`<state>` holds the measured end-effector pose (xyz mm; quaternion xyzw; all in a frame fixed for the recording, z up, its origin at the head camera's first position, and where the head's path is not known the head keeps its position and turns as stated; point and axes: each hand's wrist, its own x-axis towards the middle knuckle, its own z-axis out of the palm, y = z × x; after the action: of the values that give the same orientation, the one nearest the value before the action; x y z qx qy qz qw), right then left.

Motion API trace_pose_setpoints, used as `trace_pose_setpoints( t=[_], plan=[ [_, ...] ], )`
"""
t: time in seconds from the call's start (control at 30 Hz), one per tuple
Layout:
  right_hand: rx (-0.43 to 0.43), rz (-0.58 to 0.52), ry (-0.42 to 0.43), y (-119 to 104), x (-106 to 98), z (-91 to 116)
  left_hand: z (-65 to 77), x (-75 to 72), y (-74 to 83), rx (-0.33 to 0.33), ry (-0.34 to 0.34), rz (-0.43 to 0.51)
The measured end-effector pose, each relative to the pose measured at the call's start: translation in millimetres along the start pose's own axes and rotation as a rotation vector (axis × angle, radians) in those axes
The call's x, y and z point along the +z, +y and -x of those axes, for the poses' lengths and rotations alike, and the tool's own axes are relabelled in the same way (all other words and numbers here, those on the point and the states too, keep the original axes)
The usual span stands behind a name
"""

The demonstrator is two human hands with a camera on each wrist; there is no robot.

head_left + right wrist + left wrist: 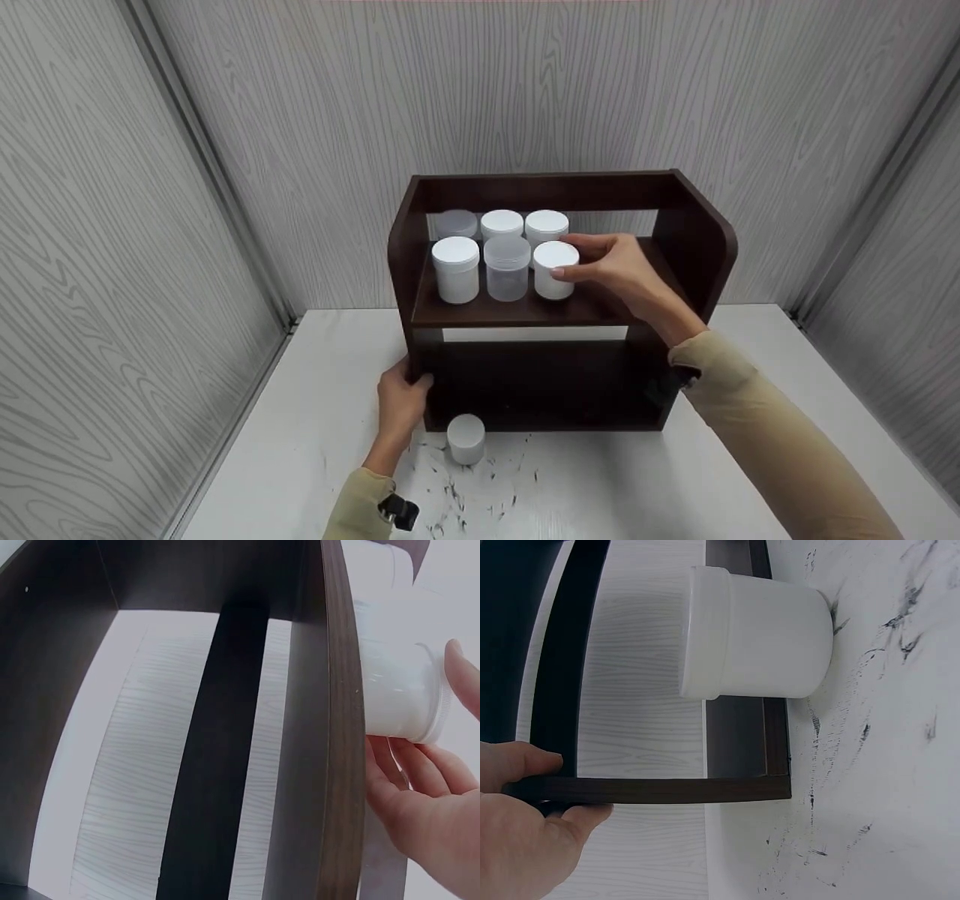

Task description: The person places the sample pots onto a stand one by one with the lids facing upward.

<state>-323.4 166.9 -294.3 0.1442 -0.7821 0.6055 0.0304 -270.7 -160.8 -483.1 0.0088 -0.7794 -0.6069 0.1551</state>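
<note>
On the upper board of a dark brown two-tier shelf [517, 313], my right hand [619, 274] grips a white lidded jar [554, 281] at the front row's right end. The right wrist view shows the thumb and fingers around that jar [401, 686]. My left hand [401, 401] holds the shelf's left side panel, its thumb in front; the left wrist view shows the hand [532, 825] pinching the panel's edge [667, 791]. Left of the gripped jar stand a translucent jar [507, 274] and a white jar [456, 274]. Another white jar [466, 442] stands on the table before the shelf.
Behind the front row are two white jars [502, 222] [547, 221] and a greyish translucent one [456, 223]. Dark scuffs [450, 495] mark the white table [322, 420]. Grey wood-patterned walls [300, 112] enclose the back and sides.
</note>
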Motion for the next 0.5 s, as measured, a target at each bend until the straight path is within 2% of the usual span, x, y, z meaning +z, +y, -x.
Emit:
trace_pose_setpoints(
  t=[0.5],
  plan=[
    [0.019,-0.037,-0.025,8.6,-1.2,-9.4,-0.3,-0.3,-1.4,0.009,0.01,-0.001]
  ],
)
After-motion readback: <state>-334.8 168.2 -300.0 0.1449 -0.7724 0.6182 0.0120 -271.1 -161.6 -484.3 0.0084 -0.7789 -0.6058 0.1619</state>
